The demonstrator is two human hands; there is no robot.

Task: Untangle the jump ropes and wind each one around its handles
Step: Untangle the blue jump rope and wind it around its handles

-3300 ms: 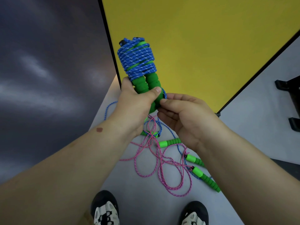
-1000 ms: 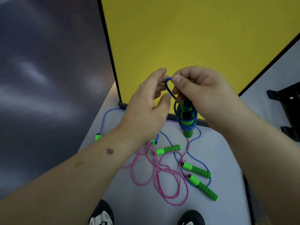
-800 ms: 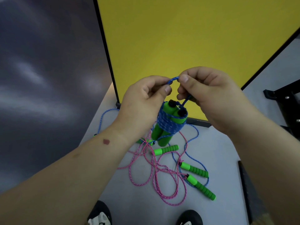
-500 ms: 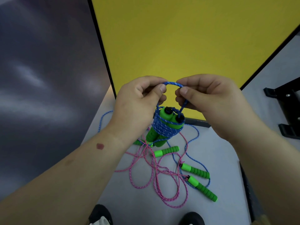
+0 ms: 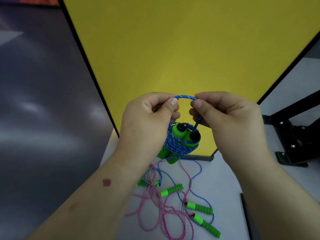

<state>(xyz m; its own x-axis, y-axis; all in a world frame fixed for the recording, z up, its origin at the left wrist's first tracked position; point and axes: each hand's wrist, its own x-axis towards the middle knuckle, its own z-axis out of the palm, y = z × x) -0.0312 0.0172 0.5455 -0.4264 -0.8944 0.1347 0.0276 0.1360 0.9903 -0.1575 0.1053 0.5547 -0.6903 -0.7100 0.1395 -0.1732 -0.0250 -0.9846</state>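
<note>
Both forearms reach forward from the bottom corners of the view and meet in the middle, held up in front of a yellow panel (image 5: 173, 49). The left hand (image 5: 147, 122) has its fingers curled, thumb tip pressed against the forefinger to pinch one end of a short arc of blue rope (image 5: 185, 97); the right hand (image 5: 230, 118) mirrors it, thumb and forefinger pinching the other end, the remaining fingers folded into the palm. From the right-hand pinch the cord drops to the wound bundle (image 5: 180, 144), which hangs just below and between the two hands, above the floor (image 5: 225, 179). Where the cord runs inside each fist is hidden, and the left palm covers the bundle's left side, so whether that hand also touches it cannot be told. The bundle is two bright green foam handles side by side, black end caps facing the camera, with blue white-flecked rope wrapped tightly round their upper halves and the lower green ends sticking out. On the floor beneath lies a loose tangle of pink rope (image 5: 155, 213) and thin blue rope (image 5: 199, 168) with four green handles among it: one (image 5: 172, 190) near the middle, two (image 5: 199, 207) (image 5: 207, 226) lower right, one (image 5: 143, 183) partly behind the left wrist. A black metal stand (image 5: 294, 135) is cut off at the right edge.
</note>
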